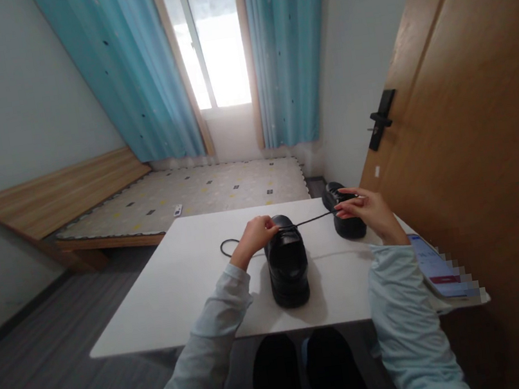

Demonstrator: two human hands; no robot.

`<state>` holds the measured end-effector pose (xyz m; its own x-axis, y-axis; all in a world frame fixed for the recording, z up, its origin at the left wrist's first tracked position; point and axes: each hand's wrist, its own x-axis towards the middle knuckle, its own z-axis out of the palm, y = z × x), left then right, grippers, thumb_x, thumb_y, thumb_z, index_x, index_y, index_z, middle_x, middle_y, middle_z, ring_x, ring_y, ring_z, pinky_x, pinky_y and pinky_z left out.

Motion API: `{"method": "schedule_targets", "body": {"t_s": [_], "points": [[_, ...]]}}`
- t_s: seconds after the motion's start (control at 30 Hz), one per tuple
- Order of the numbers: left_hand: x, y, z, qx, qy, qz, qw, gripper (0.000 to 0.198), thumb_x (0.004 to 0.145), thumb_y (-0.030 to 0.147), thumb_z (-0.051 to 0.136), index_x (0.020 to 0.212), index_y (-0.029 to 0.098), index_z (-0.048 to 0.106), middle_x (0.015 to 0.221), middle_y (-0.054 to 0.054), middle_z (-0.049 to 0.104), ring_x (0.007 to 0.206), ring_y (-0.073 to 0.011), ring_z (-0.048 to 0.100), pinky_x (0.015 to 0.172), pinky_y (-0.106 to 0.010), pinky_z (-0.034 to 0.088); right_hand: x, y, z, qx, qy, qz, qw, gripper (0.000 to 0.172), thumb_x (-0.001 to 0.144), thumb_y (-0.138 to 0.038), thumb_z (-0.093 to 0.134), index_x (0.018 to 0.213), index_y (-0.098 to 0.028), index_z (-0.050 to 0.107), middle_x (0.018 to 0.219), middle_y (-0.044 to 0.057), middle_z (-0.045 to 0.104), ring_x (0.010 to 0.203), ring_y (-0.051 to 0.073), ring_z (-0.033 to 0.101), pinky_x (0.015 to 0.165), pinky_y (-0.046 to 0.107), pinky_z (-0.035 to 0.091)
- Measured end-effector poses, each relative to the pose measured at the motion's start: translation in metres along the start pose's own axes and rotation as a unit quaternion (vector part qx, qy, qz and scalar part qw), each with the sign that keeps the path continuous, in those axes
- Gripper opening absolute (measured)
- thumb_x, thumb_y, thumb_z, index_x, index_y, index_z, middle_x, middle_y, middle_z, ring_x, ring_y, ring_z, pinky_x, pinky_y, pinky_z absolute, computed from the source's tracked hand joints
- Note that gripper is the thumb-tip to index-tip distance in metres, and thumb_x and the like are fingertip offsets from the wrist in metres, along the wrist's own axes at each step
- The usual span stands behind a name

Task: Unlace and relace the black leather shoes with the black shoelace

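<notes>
A black shoe stands on the white table, just below the centre of the frame, its opening towards the bottom edge and its laced part above that. A black lace runs out from its upper part, stretched nearly straight to the right and rising slightly. The left hand is at the shoe's upper left, thumb and fingertips pinched together on the lace close against the shoe; a curved loop of lace shows just left of that hand. The right hand, right of centre, nips the other end of the stretch between its fingertips, in front of a second black shoe, which it partly covers. Pale blue sleeves reach up from the lower edge, and dark-clad legs show at the bottom middle. At the table's right edge lies a flat device with a lit screen, partly pixelated. Beyond, a wooden door fills the right side, a bed with a small white object on it spans the left and middle, and blue curtains flank a bright window at the top
</notes>
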<state>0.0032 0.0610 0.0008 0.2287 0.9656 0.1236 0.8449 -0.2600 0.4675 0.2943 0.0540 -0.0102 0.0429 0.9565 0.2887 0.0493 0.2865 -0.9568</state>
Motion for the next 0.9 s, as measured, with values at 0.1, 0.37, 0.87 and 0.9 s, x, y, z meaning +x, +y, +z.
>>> {"method": "schedule_targets", "body": {"t_s": [0.1, 0.37, 0.87, 0.9], "points": [[-0.001, 0.002, 0.002, 0.020, 0.013, 0.001, 1.000, 0.013, 0.081, 0.023, 0.057, 0.080, 0.017, 0.068, 0.089, -0.008, 0.070, 0.085, -0.0204, 0.064, 0.076, -0.028, 0.046, 0.001, 0.009, -0.007, -0.114, -0.041, 0.002, 0.993, 0.046, 0.066, -0.026, 0.073, 0.110, -0.017, 0.066, 0.088, 0.008, 0.074, 0.069, 0.021, 0.071, 0.068, 0.035, 0.058], [-0.019, 0.024, 0.006, 0.040, 0.113, 0.063, 0.991, 0.016, 0.085, 0.030, 0.058, 0.092, 0.020, 0.067, 0.093, -0.006, 0.065, 0.089, -0.0199, 0.059, 0.078, -0.030, 0.043, 0.005, 0.012, -0.010, -0.428, -0.033, -0.086, 0.899, 0.012, 0.066, -0.011, 0.062, 0.066, -0.016, 0.073, 0.086, 0.009, 0.070, 0.075, 0.020, 0.066, 0.073, 0.031, 0.051], [-0.028, 0.040, 0.032, 0.003, 0.079, 0.031, 0.996, 0.024, 0.084, 0.033, 0.055, 0.088, 0.019, 0.074, 0.096, -0.009, 0.066, 0.095, -0.0249, 0.055, 0.084, -0.036, 0.042, 0.004, 0.007, 0.017, -0.155, 0.010, -0.051, 0.987, 0.025, 0.067, -0.039, 0.069, 0.073, -0.017, 0.058, 0.067, 0.006, 0.068, 0.051, 0.013, 0.054, 0.049, 0.026, 0.040], [-0.028, 0.038, 0.033, -0.012, 0.078, 0.036, 0.996, 0.023, 0.084, 0.031, 0.055, 0.088, 0.018, 0.074, 0.095, -0.009, 0.066, 0.094, -0.0242, 0.055, 0.086, -0.036, 0.042, 0.003, 0.006, 0.021, -0.122, 0.001, -0.039, 0.992, 0.029, 0.065, -0.041, 0.071, 0.074, -0.017, 0.059, 0.068, 0.006, 0.069, 0.050, 0.012, 0.053, 0.048, 0.025, 0.040]]}}
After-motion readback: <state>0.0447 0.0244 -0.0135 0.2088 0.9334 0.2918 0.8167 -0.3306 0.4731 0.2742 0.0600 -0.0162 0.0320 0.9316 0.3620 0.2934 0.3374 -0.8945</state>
